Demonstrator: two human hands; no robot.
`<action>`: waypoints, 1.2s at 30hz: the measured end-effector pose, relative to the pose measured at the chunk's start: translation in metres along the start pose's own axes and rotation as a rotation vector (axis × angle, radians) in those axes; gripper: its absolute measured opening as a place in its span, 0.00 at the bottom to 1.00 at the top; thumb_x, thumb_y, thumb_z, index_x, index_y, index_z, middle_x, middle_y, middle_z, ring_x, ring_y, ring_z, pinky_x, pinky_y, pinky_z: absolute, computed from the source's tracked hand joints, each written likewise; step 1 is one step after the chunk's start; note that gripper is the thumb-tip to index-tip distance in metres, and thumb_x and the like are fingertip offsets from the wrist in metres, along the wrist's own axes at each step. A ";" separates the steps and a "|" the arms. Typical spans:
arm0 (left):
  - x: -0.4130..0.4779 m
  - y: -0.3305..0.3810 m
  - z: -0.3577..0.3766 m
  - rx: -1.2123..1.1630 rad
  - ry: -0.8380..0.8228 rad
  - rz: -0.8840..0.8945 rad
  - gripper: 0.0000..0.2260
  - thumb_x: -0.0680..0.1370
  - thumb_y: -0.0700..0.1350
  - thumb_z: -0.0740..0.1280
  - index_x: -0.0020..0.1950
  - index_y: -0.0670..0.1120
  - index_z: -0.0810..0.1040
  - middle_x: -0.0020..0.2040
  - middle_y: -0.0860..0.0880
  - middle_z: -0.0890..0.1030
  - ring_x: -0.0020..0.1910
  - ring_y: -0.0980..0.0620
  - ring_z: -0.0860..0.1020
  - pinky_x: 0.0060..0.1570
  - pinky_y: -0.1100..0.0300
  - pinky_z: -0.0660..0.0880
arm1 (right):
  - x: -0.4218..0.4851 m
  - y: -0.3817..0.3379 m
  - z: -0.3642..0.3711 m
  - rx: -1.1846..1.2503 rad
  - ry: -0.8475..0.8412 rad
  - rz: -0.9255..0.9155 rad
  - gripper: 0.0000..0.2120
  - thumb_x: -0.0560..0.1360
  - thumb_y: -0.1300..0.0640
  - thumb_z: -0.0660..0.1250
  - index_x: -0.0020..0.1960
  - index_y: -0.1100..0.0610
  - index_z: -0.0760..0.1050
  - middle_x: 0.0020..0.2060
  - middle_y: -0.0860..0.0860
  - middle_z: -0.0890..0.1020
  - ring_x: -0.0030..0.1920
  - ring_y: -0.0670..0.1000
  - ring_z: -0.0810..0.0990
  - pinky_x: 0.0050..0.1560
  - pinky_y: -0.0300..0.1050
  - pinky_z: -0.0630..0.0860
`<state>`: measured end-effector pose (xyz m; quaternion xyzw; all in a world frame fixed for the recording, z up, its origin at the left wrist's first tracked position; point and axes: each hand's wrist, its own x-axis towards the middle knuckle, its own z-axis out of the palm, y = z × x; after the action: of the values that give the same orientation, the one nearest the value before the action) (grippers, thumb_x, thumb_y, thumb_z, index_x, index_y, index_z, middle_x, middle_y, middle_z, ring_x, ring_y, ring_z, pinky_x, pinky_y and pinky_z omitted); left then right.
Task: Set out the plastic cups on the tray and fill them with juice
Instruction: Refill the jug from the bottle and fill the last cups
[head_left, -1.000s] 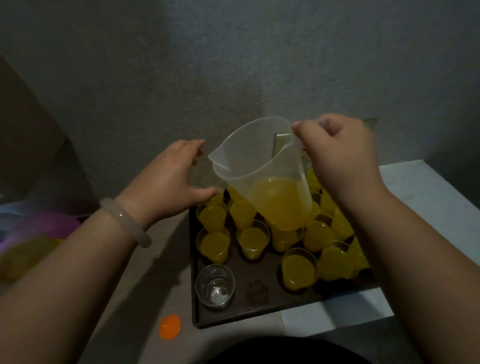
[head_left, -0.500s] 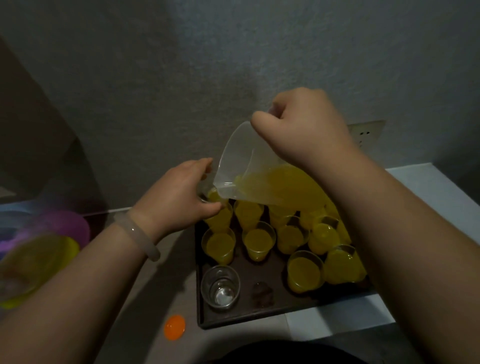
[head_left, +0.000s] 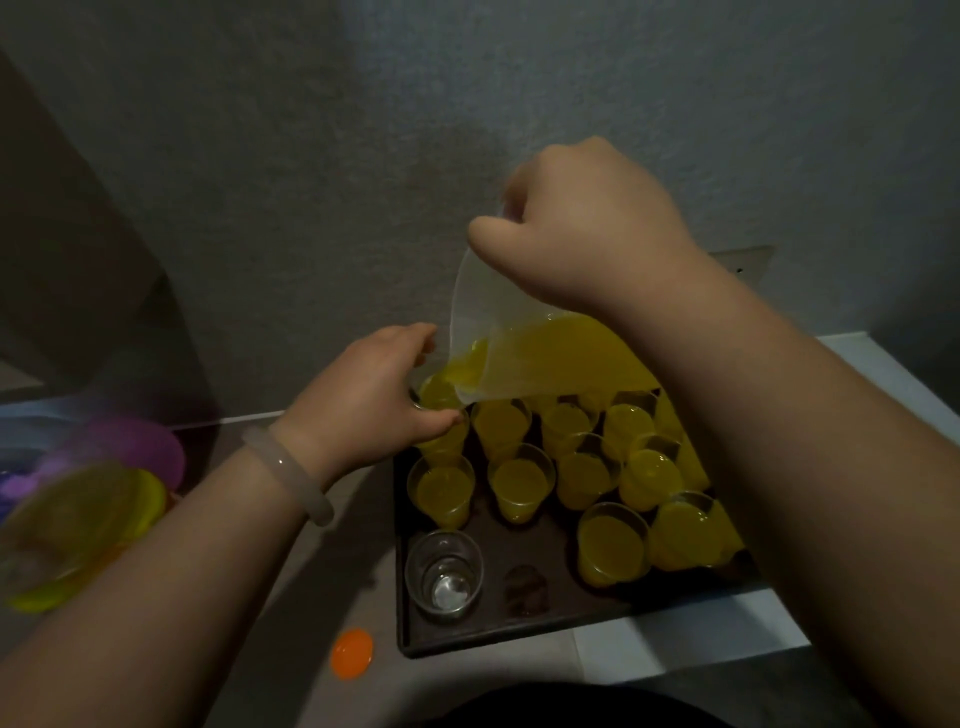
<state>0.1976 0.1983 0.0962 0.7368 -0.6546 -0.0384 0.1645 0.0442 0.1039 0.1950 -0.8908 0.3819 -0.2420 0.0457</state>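
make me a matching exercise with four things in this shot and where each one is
Things: 1 juice jug; 2 empty cup; 3 orange cap; 4 cup being filled.
Places: a gripped by the left hand; b tilted in the right hand; c near left corner of the tray; d on the counter left of the tray.
Pairs: 1-b; 2-c; 3-d; 4-a.

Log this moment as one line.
step: pouring juice | right hand: grips tilted jug | left hand: holds back-left cup | empty: front-left cup on tray
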 end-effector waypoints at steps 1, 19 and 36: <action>0.000 0.001 0.000 0.000 -0.003 0.002 0.39 0.68 0.57 0.74 0.74 0.47 0.63 0.67 0.49 0.73 0.62 0.54 0.73 0.59 0.64 0.67 | 0.000 0.000 0.000 -0.006 0.002 -0.008 0.17 0.72 0.46 0.60 0.28 0.53 0.63 0.26 0.49 0.66 0.27 0.48 0.63 0.28 0.41 0.56; 0.001 0.003 -0.002 -0.017 -0.014 0.012 0.40 0.68 0.56 0.75 0.75 0.48 0.62 0.67 0.50 0.73 0.63 0.54 0.73 0.60 0.64 0.67 | 0.000 -0.001 -0.003 -0.052 0.026 -0.030 0.17 0.72 0.45 0.60 0.29 0.54 0.65 0.27 0.49 0.69 0.28 0.48 0.66 0.28 0.41 0.57; 0.003 0.006 -0.006 -0.048 0.008 0.026 0.37 0.68 0.55 0.75 0.74 0.49 0.64 0.65 0.50 0.74 0.61 0.55 0.73 0.58 0.62 0.69 | 0.000 -0.003 -0.004 -0.046 0.039 -0.049 0.17 0.72 0.45 0.59 0.29 0.53 0.65 0.26 0.49 0.69 0.27 0.48 0.66 0.28 0.41 0.57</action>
<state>0.1938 0.1956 0.1038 0.7244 -0.6623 -0.0491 0.1850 0.0437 0.1063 0.1995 -0.8958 0.3663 -0.2516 0.0117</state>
